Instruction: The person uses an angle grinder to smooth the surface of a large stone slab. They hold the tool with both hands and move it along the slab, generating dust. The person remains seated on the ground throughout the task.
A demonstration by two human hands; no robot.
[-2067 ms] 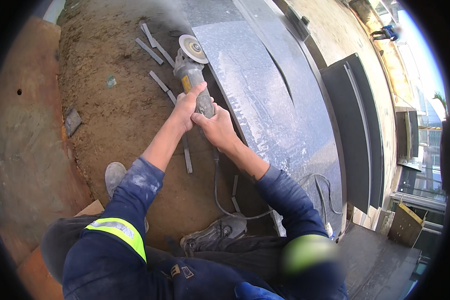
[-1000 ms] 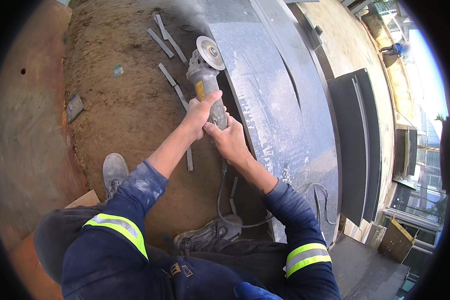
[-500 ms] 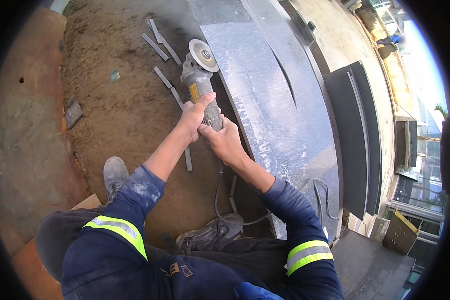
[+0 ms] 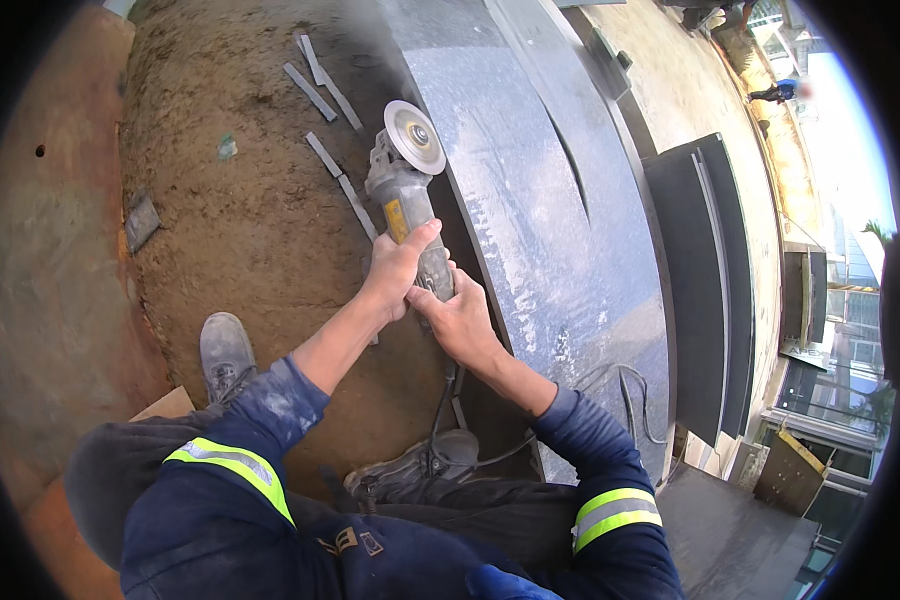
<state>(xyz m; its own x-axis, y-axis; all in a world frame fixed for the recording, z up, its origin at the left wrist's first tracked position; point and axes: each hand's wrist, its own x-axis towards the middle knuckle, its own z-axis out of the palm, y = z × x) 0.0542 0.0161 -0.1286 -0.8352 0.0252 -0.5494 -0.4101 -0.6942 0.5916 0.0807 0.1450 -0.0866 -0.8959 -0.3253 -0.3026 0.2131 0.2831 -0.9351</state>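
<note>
Both bare hands wrapped round one angle grinder (image 4: 407, 200), fingers closed on its body: left hand (image 4: 398, 268) forward, thumb over the top just behind a yellow label, right hand (image 4: 460, 318) right behind it at the tail end. Grinder is out ahead of the body, its disc (image 4: 415, 137) at the near-left edge of a big grey slab (image 4: 530, 200); can't tell if disc and stone actually touch, or if it's spinning. Dust (image 4: 375, 40) hangs past the disc. To do this well, I'd say: firm wrists, one constant disc angle, light even pressure along the edge, no twisting, cord (image 4: 449, 380) well away from the disc, face out of the dust. Counts: one grinder, one disc, two hands, two sleeves with one reflective band (image 4: 235, 468) each in view, two shoes (image 4: 225, 350). On the dirt left of the slab, five pale strips (image 4: 357, 207) show plainly; more bits half hidden by hands and legs, can't count those. One green scrap (image 4: 227, 146), one grey block (image 4: 142, 222), one rusty sheet (image 4: 50, 270) far left with one hole. Right of the slab, at least two dark slabs (image 4: 682, 300). At least one other person (image 4: 773, 92), far off upper right.
</note>
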